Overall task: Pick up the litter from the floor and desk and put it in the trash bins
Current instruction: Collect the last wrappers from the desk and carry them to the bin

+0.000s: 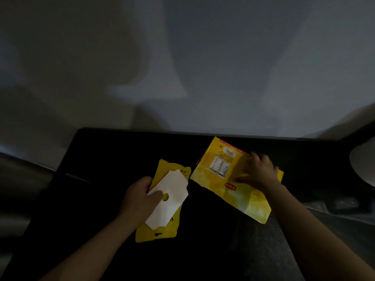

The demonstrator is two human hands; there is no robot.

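My left fingers (156, 194): curled; the thumb lies on top of a white card (172, 205) and pinches it, and the other fingers are tucked out of sight underneath.
My left hand (140, 196): holds the card together with a small yellow packet (162, 232) stacked beneath it. I cannot tell whether the stack rests on the worktop or is lifted off it.
White card: angular, with cut corners and a round hole just beside my thumb tip, with yellow showing through the hole.
Small yellow packet: sticks out past the card at both the far end and the near end, with dark print on the near part.
My right fingers (255, 157): straight and spread, gripping nothing.
My right hand (258, 171): lies palm down on a large yellow packet (211, 175), on its far right part.
Large yellow packet: flat on the worktop at an angle, barcode and printed panel toward the far end, a red label near my wrist. Its far corner reaches the back edge and its left corner is just beside the small packet.
Worktop (113, 159): black, and carries both pieces of litter in its middle.
Right edge: a pale rounded object (363, 167), too dim to identify.
Behind: a grey wall (182, 57) crossed by shadows.
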